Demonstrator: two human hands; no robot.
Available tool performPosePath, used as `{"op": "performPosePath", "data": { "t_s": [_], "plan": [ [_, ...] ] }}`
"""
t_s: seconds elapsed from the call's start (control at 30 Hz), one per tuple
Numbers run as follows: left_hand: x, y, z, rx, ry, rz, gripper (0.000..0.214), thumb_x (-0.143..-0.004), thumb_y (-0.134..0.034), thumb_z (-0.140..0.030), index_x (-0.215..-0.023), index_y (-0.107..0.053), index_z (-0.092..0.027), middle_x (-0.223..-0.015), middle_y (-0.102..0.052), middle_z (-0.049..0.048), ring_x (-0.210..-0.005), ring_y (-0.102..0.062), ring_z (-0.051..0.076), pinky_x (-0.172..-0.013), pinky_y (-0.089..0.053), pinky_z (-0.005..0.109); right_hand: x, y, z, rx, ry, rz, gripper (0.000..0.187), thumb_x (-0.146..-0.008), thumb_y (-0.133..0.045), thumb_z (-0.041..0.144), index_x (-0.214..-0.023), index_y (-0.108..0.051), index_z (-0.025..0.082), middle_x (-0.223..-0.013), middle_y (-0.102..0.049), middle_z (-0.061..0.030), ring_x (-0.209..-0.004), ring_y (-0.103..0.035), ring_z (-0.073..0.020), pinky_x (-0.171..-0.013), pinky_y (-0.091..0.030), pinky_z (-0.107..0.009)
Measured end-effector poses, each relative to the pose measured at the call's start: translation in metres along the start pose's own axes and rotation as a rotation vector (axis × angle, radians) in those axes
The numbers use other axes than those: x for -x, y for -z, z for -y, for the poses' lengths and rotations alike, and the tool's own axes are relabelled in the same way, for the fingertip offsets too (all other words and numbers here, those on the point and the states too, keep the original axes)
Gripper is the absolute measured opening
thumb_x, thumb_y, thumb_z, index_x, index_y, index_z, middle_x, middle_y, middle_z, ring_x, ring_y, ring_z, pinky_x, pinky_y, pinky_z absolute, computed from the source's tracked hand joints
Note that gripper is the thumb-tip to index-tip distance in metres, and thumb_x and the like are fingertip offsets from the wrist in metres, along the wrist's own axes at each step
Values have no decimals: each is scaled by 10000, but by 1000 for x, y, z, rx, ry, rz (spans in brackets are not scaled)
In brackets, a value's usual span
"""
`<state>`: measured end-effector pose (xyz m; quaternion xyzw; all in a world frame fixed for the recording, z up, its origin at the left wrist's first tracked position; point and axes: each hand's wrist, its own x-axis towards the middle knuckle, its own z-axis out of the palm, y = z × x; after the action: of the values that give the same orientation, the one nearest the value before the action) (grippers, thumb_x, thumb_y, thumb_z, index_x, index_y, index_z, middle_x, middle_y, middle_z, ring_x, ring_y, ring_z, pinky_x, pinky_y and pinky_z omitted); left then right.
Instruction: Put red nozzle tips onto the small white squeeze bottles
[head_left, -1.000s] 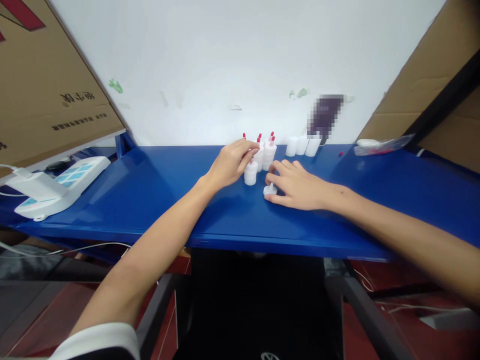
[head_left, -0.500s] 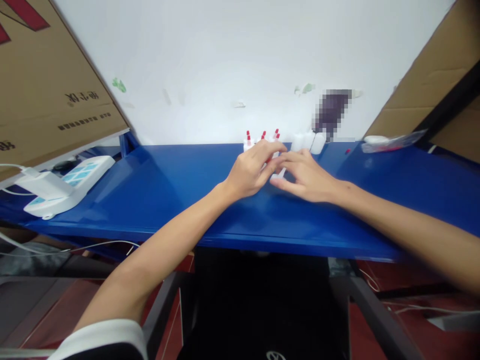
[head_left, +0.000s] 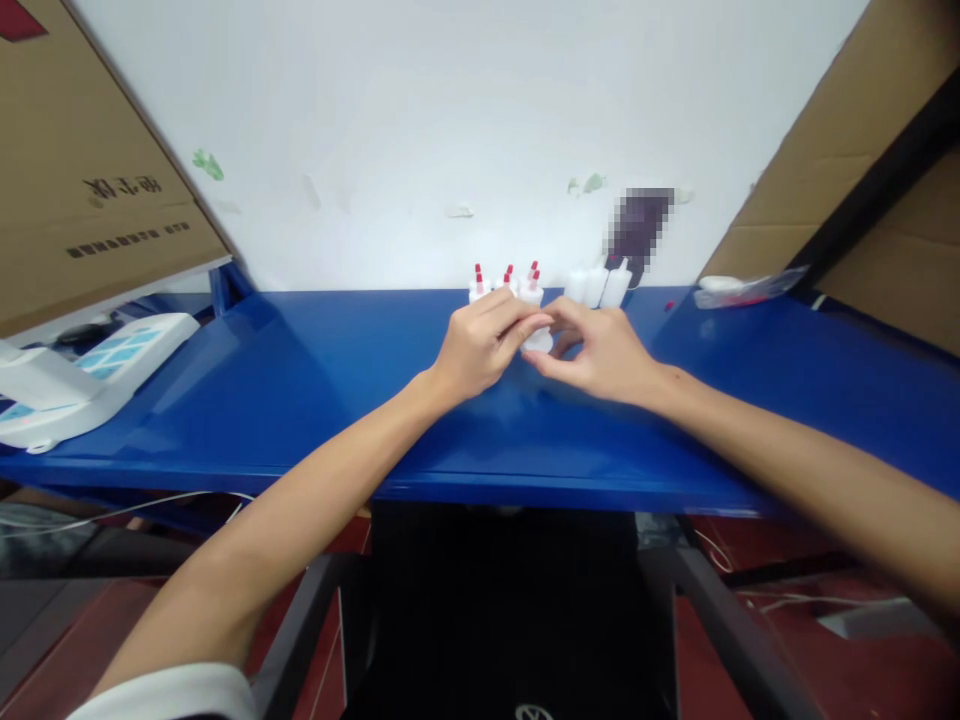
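A small white squeeze bottle (head_left: 538, 341) is between my two hands above the blue table, its round base end towards me. My right hand (head_left: 607, 348) curls around its lower part, thumb on the near side. My left hand (head_left: 478, 345) closes with thumb and fingertips at the bottle's far end, which those fingers hide. Just behind my left hand stand several white bottles with red tips (head_left: 532, 288). Beyond my right hand is a group of white bottles without red tips (head_left: 596, 286).
A small red cap (head_left: 669, 306) lies on the blue table (head_left: 337, 400) to the right, near a clear plastic bag (head_left: 750, 288). A white power strip (head_left: 142, 365) with a plug is at the left. Cardboard (head_left: 105, 170) stands on both sides, and a white wall closes the back.
The view has swung slightly to the right. The bottle between my hands has tilted so its base shows more, and my right fingers have curled further around it.
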<state>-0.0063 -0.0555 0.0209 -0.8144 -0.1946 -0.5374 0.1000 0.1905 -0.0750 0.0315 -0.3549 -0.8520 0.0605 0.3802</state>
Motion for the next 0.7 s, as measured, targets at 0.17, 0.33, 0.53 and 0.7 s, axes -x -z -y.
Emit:
{"op": "performPosePath", "data": {
  "t_s": [0.17, 0.33, 0.53, 0.7],
  "plan": [
    [1, 0, 0, -16, -15, 5, 307, -1074, -447, -352, -1084, -706, -187, -905, -663, 50, -820, -631, 133, -746, -545, 296, -2, -5, -4, -73, 74, -114, 322, -823, -671, 307, -1129, -644, 210, -908, -741, -26, -703, -719, -188, -676, -578, -329],
    [2, -3, 4, 21, -71, 9, 309, -1082, -411, -313, -1203, -676, -211, -959, -611, 59, -857, -607, 140, -764, -549, 312, -4, -8, -10, -47, 122, -251, 302, -843, -666, 281, -1140, -655, 232, -900, -723, -32, -607, -642, -157, -608, -567, -332],
    [0, -1, 2, -24, -45, -30, 263, -1068, -460, -302, -1215, -670, -242, -997, -648, 55, -896, -633, 142, -807, -560, 318, -2, -9, -12, -10, 105, -240, 358, -902, -623, 333, -1248, -610, 241, -773, -690, 9, -604, -650, -159, -618, -555, -311],
    [-1, -1, 2, -49, -32, -69, 224, -1038, -544, -333, -1166, -677, -206, -1002, -736, 50, -882, -680, 136, -831, -569, 309, 0, -8, -11, -33, 44, -200, 389, -925, -619, 399, -1277, -580, 238, -780, -709, 0, -633, -694, -184, -636, -557, -326]
  ]
}}
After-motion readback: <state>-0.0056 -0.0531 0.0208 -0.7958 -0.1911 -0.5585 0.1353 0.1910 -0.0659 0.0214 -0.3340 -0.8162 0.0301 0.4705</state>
